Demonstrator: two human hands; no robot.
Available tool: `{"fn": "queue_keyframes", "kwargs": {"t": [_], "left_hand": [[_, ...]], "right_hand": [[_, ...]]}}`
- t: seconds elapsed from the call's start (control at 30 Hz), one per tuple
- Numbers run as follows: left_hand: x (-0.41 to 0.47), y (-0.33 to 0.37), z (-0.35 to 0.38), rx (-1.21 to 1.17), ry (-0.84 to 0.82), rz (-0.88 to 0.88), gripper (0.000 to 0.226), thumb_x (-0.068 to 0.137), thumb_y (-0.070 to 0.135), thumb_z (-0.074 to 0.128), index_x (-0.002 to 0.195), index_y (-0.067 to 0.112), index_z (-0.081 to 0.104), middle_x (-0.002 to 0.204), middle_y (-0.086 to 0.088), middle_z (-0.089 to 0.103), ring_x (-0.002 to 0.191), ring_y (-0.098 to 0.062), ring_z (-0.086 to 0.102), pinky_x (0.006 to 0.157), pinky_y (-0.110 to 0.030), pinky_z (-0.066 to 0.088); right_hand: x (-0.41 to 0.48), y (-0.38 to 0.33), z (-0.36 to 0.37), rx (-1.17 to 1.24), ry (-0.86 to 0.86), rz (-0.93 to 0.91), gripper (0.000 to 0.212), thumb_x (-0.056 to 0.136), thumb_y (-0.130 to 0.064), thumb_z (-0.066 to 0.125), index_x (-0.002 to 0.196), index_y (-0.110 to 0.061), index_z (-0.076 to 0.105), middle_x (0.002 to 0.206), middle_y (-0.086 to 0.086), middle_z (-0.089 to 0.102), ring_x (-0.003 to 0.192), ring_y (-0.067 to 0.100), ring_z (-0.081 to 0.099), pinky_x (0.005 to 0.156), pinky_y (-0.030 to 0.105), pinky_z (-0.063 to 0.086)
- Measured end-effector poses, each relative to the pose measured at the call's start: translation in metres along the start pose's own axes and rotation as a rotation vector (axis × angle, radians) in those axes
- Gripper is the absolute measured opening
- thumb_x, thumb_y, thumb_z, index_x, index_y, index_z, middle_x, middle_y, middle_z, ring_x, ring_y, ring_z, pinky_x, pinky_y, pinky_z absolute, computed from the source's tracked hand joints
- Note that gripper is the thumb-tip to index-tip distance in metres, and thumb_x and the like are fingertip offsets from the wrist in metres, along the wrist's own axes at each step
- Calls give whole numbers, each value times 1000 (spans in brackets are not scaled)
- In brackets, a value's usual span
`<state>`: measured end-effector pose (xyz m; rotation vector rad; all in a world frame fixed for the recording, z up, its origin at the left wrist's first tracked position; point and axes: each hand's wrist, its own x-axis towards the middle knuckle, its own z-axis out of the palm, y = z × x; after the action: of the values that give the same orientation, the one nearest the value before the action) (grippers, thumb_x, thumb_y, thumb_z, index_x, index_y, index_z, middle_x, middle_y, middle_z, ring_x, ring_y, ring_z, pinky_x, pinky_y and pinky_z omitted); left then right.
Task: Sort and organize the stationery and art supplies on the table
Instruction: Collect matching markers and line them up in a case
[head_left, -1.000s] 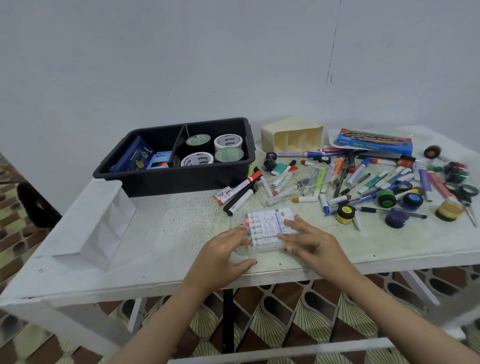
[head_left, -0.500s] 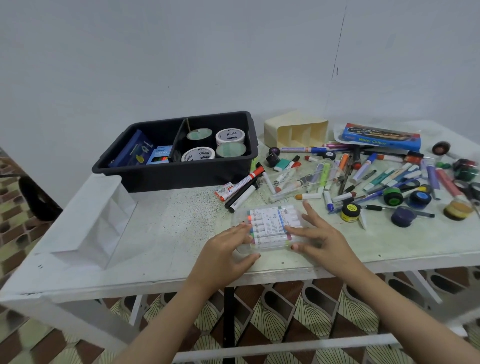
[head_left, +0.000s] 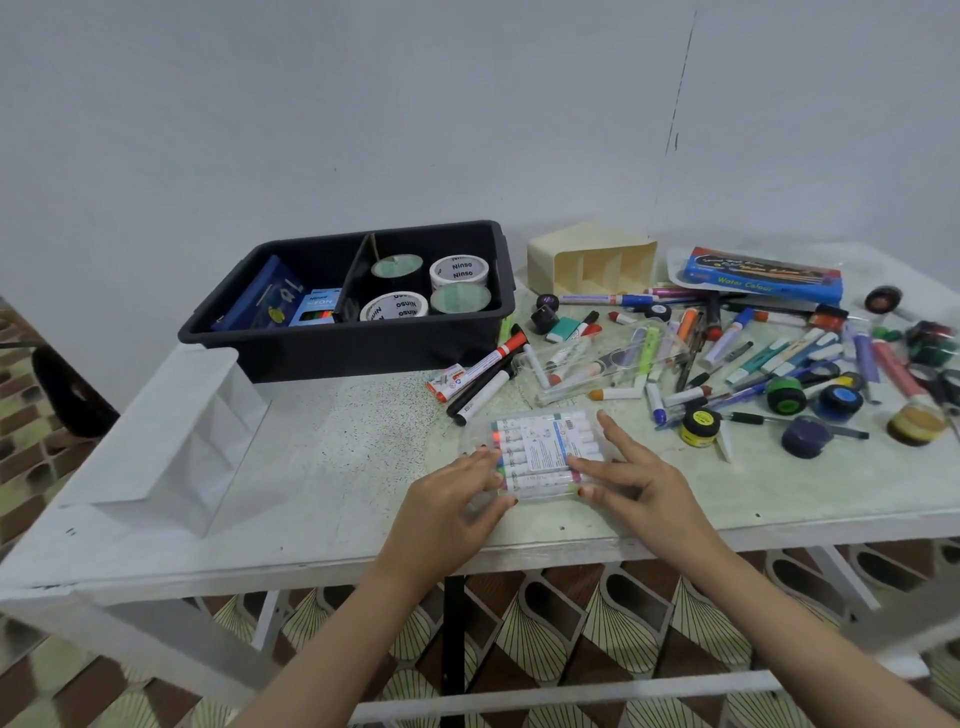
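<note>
Marker pack (head_left: 543, 451) (clear case) flat on table (head_left: 337, 457). Left hand (head_left: 449, 501) grips its left end; right hand (head_left: 641, 480) touches it, fingers splayed, mostly straight.

We see both forearms (head_left: 332, 644) bare down to the frame's lower edge. The left hand (head_left: 447, 512) and right hand (head_left: 641, 486) wear dark polish on their fingernails (head_left: 584, 491).
</note>
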<state>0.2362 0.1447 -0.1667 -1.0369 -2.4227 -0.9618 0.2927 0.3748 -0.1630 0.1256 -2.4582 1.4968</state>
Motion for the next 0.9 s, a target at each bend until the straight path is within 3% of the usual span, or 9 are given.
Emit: {"fn": "queue_keyframes", "kwargs": {"t": [0.17,0.27,0.4,0.53,0.63,0.73,0.9], "left_hand": [[-4,5,9,-45,64,-66,37,83,35,56,94,4,71,114,-5,68,111,-1,53,101,-18,38],[-4,6,9,-9,57,-61,35,84,36,54,95,7,70,113,-4,68,112,0,51,101,-20,37],[-7,7,5,-10,25,-46,30,85,35,58,104,14,69,117,0,66,114,-1,53,103,-15,36],[-12,3,1,-7,-51,19,39,87,36,57,120,16,64,127,2,59,122,-4,50,107,-17,33],[-13,3,0,18,-72,22,47,85,43,58,123,16,62,131,3,55,124,-4,48,108,-18,32],[-15,6,1,45,-65,30,51,85,48,56,124,16,61,131,1,55,124,-7,49,107,-20,33],[-30,15,8,68,7,65,48,88,49,55,123,17,60,132,1,55,127,-7,46,110,-19,30]], "right_hand": [[-1,0,0,-40,4,-18,49,78,-18,74,96,-62,61,143,-29,26,133,-1,34,107,16,33],[-2,-2,0,-59,18,-26,48,78,-16,75,99,-58,63,140,-31,27,128,9,44,101,9,35],[-4,-2,-1,-102,18,-40,44,79,-17,74,103,-52,63,143,-27,29,135,2,33,109,25,31],[-6,-2,-4,-114,-6,-48,42,76,-35,76,104,-61,59,144,-27,30,135,-8,26,105,9,21],[-6,-3,-3,-110,14,-45,31,71,-52,62,102,-52,65,141,-27,36,133,-13,27,102,1,19],[-7,-4,0,-195,49,-134,32,75,-45,58,104,-38,69,131,-28,47,128,-8,38,106,12,29],[-15,-5,-3,-418,-17,-288,34,81,-37,54,108,-21,65,128,-12,58,125,0,42,105,33,38]]}}
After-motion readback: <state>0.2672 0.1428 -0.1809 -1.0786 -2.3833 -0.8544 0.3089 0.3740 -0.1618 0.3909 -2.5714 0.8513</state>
